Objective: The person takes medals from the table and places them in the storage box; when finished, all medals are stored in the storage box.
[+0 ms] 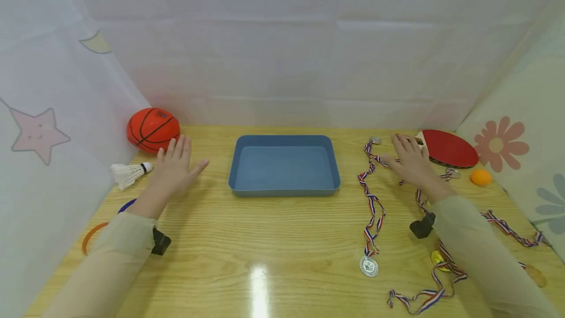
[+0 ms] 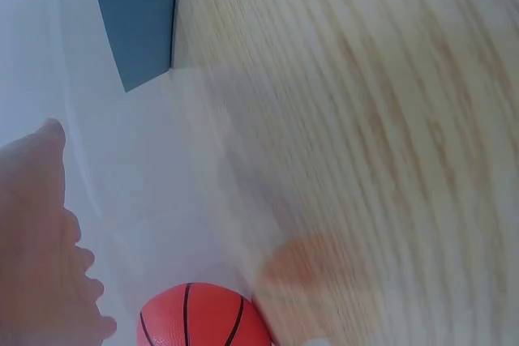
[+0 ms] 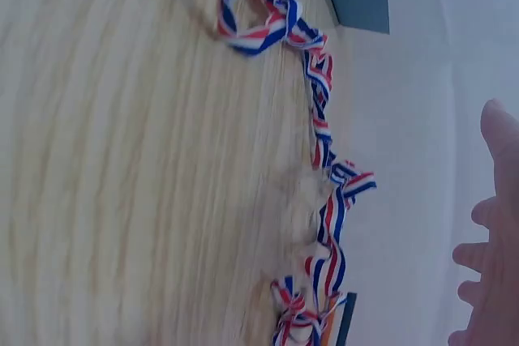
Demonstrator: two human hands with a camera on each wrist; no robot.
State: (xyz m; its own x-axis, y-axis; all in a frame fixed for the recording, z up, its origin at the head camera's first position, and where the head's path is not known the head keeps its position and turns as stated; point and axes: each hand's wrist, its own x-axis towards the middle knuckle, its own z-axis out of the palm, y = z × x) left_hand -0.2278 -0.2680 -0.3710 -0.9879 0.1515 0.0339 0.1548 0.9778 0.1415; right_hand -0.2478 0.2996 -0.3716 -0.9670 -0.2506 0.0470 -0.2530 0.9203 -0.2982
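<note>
My left hand (image 1: pixel 174 168) is held out with straight fingers and the thumb spread, holding nothing. Its fingertips overlap the edge of a red basketball (image 1: pixel 152 129) in the head view, and a white shuttlecock (image 1: pixel 129 174) lies to its left. On the other side, my right hand (image 1: pixel 410 163) is likewise stretched flat with nothing in it. It hovers between striped medal ribbons (image 1: pixel 368 193) and a red table tennis paddle (image 1: pixel 450 148), hiding part of the paddle's handle. Between the hands sits a shallow blue tray (image 1: pixel 284 193) with nothing inside.
An orange ball (image 1: pixel 481 177) lies at the right by the cloth wall. Several medals, among them a silver medal (image 1: pixel 368 266) and a gold medal (image 1: pixel 440 260), lie around the right forearm. An orange ring (image 1: pixel 91 237) and a blue ring (image 1: pixel 127 205) are partly under the left sleeve.
</note>
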